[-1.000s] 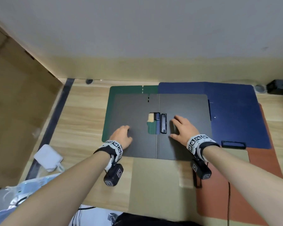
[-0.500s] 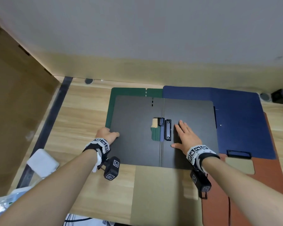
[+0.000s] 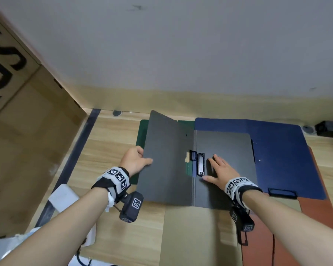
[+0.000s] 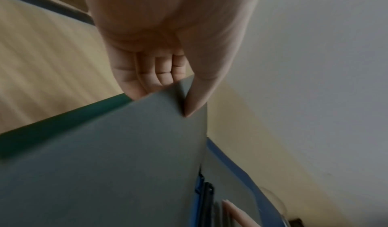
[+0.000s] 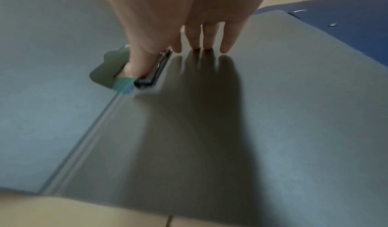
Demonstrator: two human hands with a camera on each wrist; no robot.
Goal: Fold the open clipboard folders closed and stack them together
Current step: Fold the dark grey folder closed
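While the right hand [image 3: 218, 172] lies flat with spread fingers on the grey folder [image 3: 224, 169] (just beside its black clip [image 3: 200, 164]), the left hand [image 3: 134, 161] pinches the raised left cover's edge, near the tabletop's [image 3: 112, 139] far edge, atop green [image 3: 141, 131] and blue folders [image 3: 281, 150].

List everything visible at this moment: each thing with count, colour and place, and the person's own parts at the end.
grey folder: 1, dark grey, centre of the desk, on top of the others, left cover raised
metal clip: 1, black, beside the grey folder's spine
green folder: 1, dark green, under the grey one, showing at its left
blue folder: 1, navy, open, right rear
tan folder: 1, khaki, front centre
rust folder: 1, red-brown, front right
cardboard box: 1, brown, left
desk: 1, light wood
left hand: grips the raised cover's edge
right hand: flat on the right panel
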